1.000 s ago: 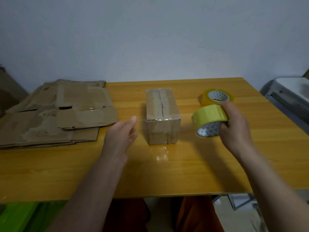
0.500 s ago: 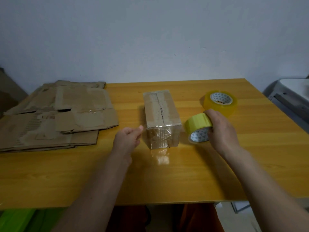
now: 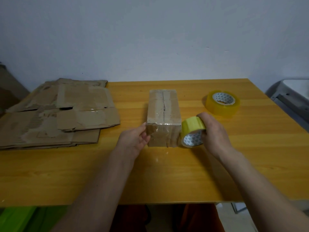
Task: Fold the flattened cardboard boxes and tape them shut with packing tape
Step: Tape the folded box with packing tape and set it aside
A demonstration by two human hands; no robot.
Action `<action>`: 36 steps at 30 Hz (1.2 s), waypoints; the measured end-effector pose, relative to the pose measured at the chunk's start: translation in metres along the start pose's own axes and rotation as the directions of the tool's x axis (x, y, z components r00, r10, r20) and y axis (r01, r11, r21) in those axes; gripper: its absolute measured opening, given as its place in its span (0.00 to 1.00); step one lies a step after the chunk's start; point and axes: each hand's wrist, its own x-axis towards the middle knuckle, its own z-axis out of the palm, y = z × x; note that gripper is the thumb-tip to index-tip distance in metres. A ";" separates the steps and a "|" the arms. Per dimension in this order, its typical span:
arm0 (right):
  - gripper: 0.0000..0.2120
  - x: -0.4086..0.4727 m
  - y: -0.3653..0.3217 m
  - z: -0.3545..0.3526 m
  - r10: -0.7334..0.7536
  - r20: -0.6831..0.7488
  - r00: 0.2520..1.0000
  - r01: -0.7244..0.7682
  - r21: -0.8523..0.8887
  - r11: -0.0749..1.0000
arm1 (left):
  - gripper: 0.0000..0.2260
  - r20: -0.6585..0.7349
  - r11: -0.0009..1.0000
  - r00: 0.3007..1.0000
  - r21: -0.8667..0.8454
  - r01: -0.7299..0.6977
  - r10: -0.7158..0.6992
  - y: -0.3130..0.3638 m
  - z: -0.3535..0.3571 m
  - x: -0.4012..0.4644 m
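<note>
A folded cardboard box [image 3: 163, 113] stands mid-table, with clear tape over its top seam and near end. My left hand [image 3: 133, 141] touches the box's near left corner with thumb and fingertips. My right hand [image 3: 215, 133] grips a yellow tape roll [image 3: 192, 131] and holds it against the box's near right corner. Whether a tape strip runs from roll to box I cannot tell. A second, larger yellow tape roll [image 3: 222, 102] lies flat at the back right. Several flattened cardboard boxes [image 3: 55, 113] are stacked on the left.
The orange wooden table [image 3: 167, 178] backs onto a pale wall. A grey-white plastic piece of furniture [image 3: 291, 96] stands off the right edge. Something green [image 3: 20, 218] lies on the floor below the table's left front edge.
My right hand carried the tape roll leftward and down to the box's near right corner. My left hand moved right and came to touch the box's near left corner.
</note>
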 end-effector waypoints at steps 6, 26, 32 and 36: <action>0.19 -0.007 -0.008 -0.001 0.014 0.073 0.997 -0.018 0.060 0.998 | 0.22 0.077 0.599 0.745 0.543 -0.589 0.663 -0.004 -0.012 -0.001; 0.13 -0.017 -0.012 -0.001 0.021 0.148 0.989 -0.087 0.453 0.887 | 0.45 0.489 0.053 0.766 0.828 -0.558 0.417 0.032 0.019 0.009; 0.19 -0.003 0.049 0.009 0.319 0.268 0.909 -0.235 -0.303 0.924 | 0.43 0.597 0.121 0.761 0.761 -0.637 0.254 0.044 0.019 0.017; 0.20 -0.012 0.054 0.010 0.225 0.218 0.950 -0.194 -0.153 0.969 | 0.43 0.642 0.135 0.754 0.742 -0.657 0.140 0.051 0.025 0.019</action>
